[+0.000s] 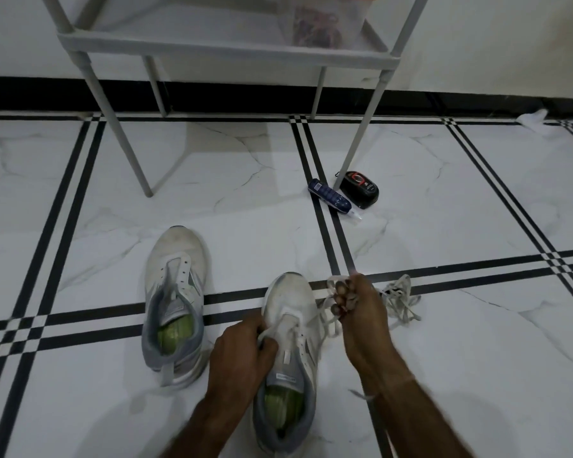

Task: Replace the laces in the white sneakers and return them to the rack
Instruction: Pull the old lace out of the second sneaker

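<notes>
Left grip [242, 355] pinching lace [327, 307] at sneaker [288, 299] eyelets; right grip [361, 315] clutching its loose end. Lace looking soft, limp, light; holding near tip advised.

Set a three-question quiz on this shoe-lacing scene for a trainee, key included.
1. True or false: the left sneaker has no lace in its eyelets.
2. The right hand grips: A a lace, B a brush, C a sock.
3. Which hand pinches the lace at the right sneaker?

Key: 1 true; 2 A; 3 the left hand.
</notes>
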`<action>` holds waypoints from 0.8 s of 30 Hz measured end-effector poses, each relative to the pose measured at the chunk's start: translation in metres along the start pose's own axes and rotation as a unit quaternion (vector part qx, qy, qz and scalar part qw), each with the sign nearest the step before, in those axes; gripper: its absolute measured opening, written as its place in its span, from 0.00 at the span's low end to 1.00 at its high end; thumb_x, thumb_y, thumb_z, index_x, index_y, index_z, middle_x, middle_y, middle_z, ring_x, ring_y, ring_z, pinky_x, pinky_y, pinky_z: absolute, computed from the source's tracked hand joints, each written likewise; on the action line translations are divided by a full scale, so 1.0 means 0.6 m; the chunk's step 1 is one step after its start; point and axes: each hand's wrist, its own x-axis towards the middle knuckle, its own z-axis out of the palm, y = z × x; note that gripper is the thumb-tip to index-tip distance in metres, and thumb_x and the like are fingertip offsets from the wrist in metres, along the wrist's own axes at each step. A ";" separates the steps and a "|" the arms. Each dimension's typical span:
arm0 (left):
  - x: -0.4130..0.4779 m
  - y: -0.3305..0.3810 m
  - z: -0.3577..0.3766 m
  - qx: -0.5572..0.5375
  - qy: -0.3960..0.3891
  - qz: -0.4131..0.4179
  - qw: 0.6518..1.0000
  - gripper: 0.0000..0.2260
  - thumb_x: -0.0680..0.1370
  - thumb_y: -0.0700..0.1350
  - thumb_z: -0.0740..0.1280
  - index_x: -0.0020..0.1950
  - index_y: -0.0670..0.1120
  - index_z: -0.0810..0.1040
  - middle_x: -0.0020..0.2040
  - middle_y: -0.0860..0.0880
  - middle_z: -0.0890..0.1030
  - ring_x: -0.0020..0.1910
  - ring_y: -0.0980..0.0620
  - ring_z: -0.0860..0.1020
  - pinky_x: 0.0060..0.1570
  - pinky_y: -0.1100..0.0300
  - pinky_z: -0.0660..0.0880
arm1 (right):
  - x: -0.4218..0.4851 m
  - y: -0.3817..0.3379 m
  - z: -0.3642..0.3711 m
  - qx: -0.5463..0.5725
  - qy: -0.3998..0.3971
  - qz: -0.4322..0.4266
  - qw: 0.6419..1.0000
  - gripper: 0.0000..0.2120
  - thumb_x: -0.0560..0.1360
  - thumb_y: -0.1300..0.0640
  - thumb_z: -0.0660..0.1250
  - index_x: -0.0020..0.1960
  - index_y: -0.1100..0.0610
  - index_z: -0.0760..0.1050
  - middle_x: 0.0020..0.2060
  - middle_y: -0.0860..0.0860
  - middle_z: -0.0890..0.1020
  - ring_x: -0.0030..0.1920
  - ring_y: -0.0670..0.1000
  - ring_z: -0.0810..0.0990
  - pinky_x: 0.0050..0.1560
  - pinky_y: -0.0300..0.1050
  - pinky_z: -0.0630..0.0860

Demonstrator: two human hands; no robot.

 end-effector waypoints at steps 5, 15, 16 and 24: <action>-0.022 0.012 0.020 0.043 0.051 0.038 0.997 0.13 0.78 0.49 0.67 0.62 0.53 0.71 0.56 0.53 0.73 0.45 0.54 0.77 0.37 0.61 0.73 | -0.006 -0.022 0.032 -0.277 -0.293 -0.014 0.915 0.15 0.83 0.52 0.65 0.69 0.49 0.72 0.62 0.47 0.81 0.60 0.51 0.82 0.59 0.44 0.78; -0.033 0.007 0.034 0.048 0.037 0.075 0.995 0.12 0.78 0.63 0.60 0.54 0.60 0.78 0.69 0.54 0.69 0.59 0.52 0.77 0.44 0.61 0.78 | 0.028 0.049 -0.056 -0.574 -0.193 -0.277 0.746 0.16 0.74 0.71 0.63 0.54 0.53 0.79 0.55 0.49 0.75 0.53 0.49 0.79 0.53 0.47 0.79; -0.034 0.010 0.039 0.048 0.036 0.068 0.996 0.17 0.77 0.68 0.58 0.50 0.60 0.79 0.68 0.55 0.69 0.60 0.54 0.75 0.45 0.61 0.77 | 0.022 0.053 -0.060 -0.563 -0.189 -0.278 0.755 0.17 0.74 0.72 0.63 0.53 0.53 0.79 0.55 0.49 0.75 0.53 0.48 0.78 0.52 0.44 0.78; -0.022 0.027 0.038 0.061 -0.009 0.027 0.998 0.15 0.68 0.65 0.62 0.39 0.54 0.77 0.65 0.60 0.68 0.60 0.57 0.69 0.47 0.60 0.74 | 0.037 0.062 -0.078 -0.546 -0.183 -0.241 0.782 0.02 0.83 0.56 0.64 0.52 0.50 0.73 0.33 0.42 0.77 0.38 0.38 0.78 0.39 0.35 0.70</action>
